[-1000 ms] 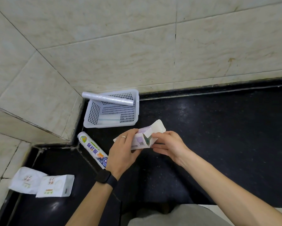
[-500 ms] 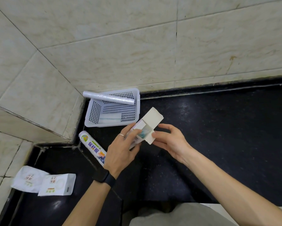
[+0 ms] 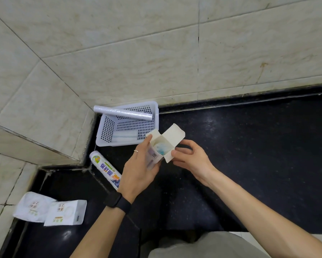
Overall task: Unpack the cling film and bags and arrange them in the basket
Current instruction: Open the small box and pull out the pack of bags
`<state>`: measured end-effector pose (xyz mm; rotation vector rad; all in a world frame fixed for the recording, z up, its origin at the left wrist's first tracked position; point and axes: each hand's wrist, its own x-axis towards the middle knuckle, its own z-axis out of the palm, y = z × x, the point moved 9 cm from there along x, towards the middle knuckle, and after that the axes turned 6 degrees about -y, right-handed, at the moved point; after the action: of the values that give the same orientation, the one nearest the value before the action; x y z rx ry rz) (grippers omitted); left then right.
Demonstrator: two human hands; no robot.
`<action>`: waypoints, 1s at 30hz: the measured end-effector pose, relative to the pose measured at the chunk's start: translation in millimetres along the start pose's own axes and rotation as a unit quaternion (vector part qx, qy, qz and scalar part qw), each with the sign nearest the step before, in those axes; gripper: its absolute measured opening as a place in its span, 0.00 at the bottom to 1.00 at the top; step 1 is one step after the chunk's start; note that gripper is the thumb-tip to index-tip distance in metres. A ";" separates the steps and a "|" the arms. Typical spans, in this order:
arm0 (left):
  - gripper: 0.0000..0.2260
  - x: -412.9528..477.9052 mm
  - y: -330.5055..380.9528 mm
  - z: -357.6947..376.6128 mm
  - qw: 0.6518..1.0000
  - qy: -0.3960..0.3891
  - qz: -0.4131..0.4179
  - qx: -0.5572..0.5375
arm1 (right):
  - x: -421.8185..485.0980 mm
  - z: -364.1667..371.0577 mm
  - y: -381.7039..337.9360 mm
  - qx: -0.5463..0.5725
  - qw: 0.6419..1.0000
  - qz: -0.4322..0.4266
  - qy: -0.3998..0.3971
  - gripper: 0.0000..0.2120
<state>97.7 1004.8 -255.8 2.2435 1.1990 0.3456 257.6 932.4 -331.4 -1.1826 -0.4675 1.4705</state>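
My left hand [image 3: 137,170] grips a small white carton [image 3: 154,155] upright, its top flaps folded open. Inside the carton a bluish-white roll of bags [image 3: 161,147] shows. My right hand [image 3: 191,158] pinches the carton's near side flap with thumb and fingers. Behind the carton, a white perforated basket [image 3: 108,129] stands in the wall corner, with a bare cling film roll [image 3: 122,113] lying across its far rim and a flat white pack [image 3: 125,135] on its bottom. A wrapped cling film roll [image 3: 105,167] with printed label lies on the black counter left of my left hand.
Two white pouches [image 3: 50,211] lie on the lower black ledge at the left. Tiled walls close off the back and left. The black counter [image 3: 249,146] stretches to the right. A step edge runs beside the wrapped roll.
The carton has been turned from lying sideways to upright and its top flaps opened, showing the roll inside. My right hand has shifted from the end flap to the side flap.
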 end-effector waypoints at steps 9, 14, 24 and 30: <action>0.36 5.2 -6.9 4.9 0.982 -0.089 -0.059 -0.157 | -2.1 2.5 -11.8 -0.097 0.991 -0.076 -0.054 0.43; 0.40 2.2 -10.1 11.0 0.977 -0.120 -0.067 -0.160 | -6.4 1.5 -1.1 -0.065 0.994 -0.083 -0.011 0.43; 0.30 1.4 -12.3 -11.8 0.997 -0.057 -0.030 -0.033 | -11.4 -5.2 -3.7 -0.217 0.974 -0.070 0.001 0.46; 0.34 1.7 -9.4 -15.3 0.996 -0.069 0.007 0.059 | -31.1 9.6 -54.4 -0.428 0.874 -0.221 0.062 0.21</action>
<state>85.2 1015.8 -249.1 2.3354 1.1587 0.1242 272.5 922.9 -270.5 -1.6876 -1.2915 0.7628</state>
